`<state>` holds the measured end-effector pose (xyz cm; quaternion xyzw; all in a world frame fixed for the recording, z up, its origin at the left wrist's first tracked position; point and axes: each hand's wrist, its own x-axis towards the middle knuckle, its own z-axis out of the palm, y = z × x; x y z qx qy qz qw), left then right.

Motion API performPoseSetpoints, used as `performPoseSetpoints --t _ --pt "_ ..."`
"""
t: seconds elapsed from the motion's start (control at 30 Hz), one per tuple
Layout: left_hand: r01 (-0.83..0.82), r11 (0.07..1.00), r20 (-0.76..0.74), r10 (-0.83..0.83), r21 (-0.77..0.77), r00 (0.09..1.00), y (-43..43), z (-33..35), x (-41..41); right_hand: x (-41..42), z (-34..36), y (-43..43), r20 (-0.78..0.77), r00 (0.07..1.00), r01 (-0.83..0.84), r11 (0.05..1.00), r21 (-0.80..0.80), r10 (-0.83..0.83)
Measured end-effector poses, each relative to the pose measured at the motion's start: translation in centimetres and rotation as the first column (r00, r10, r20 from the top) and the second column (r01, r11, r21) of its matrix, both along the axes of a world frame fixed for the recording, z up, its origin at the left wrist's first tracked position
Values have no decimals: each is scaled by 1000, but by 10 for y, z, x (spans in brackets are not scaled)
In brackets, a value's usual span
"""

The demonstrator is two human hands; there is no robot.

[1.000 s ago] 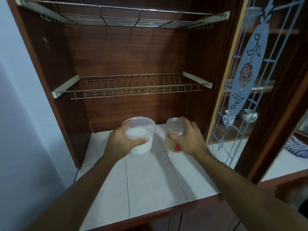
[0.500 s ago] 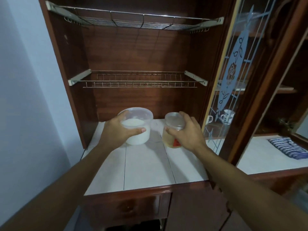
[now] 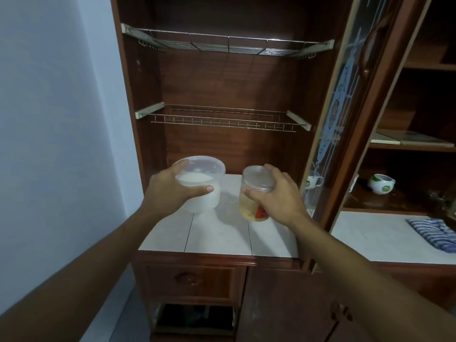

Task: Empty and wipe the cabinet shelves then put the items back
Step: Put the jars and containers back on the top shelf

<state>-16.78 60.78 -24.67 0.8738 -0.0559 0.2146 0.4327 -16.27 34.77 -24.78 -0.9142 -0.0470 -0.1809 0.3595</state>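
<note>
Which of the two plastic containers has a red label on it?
The narrow jar in the right hand: yellowish contents, red label low on its side. The wider tub in the left hand holds something white and shows no label.

cabinet (image 3: pixel 246 85): glossy dark wood | racks (image 3: pixel 227 119): thin metal wire | table (image 3: pixel 217 233): smooth pale tile | tub (image 3: pixel 209 193): translucent plastic | jar (image 3: pixel 251 206): clear plastic | cloth (image 3: pixel 434 233): striped fabric

The tub (image 3: pixel 210 201) and jar (image 3: pixel 248 206) have come forward on the tiled shelf (image 3: pixel 217 239).
</note>
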Motion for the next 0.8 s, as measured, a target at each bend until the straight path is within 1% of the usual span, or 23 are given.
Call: performPoseSetpoints --t 0.2,0.37,0.57,0.8 --pt "-8 1000 17 9 -2 1000 6 8 -33 -27 6 2 4 1000 -22 1000 -14 22" --pt "-14 999 22 15 -33 1000 8 15 -61 -54 13 5 7 999 -32 999 10 32" --pt "-4 1000 0 4 2 1000 1 24 -98 -87 14 2 -2 998 -67 996 59 67" --pt "20 1000 -23 -20 10 1000 -21 30 -129 -119 16 -25 35 998 -59 997 56 57"
